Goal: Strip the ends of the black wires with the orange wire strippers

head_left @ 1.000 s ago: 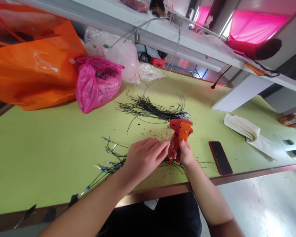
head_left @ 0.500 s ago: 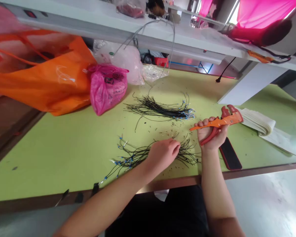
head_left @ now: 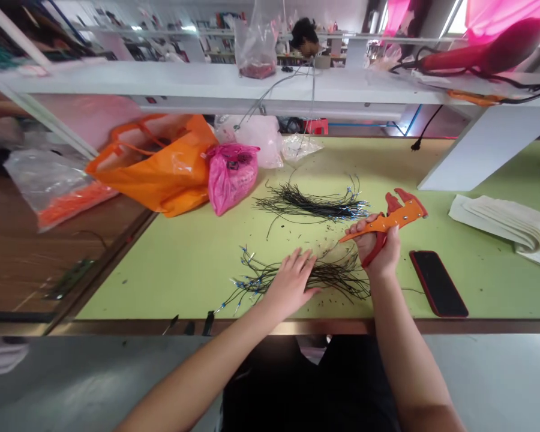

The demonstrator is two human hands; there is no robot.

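My left hand (head_left: 293,279) lies with its fingers spread over the near bundle of black wires (head_left: 335,276), whose left ends carry blue terminals. In my right hand (head_left: 380,251) is an orange and red wire stripper (head_left: 398,215), gripped by its handles with the jaws pointing up and right. Beyond both hands, a second bundle of black wires (head_left: 306,201) rests on the green tabletop (head_left: 171,270), its blue-tipped ends to the right. Small dark scraps are scattered between the bundles.
A phone (head_left: 438,283) lies right of my right forearm, with folded cloth (head_left: 504,219) behind it. A pink bag (head_left: 232,177) and an orange bag (head_left: 166,174) stand at the back left. A white shelf (head_left: 184,81) crosses above the table; a person's head shows beyond.
My left hand has gone from curled fingers to spread ones over the near wires. My right hand still holds the wire stripper. The camera view has shifted and levelled.
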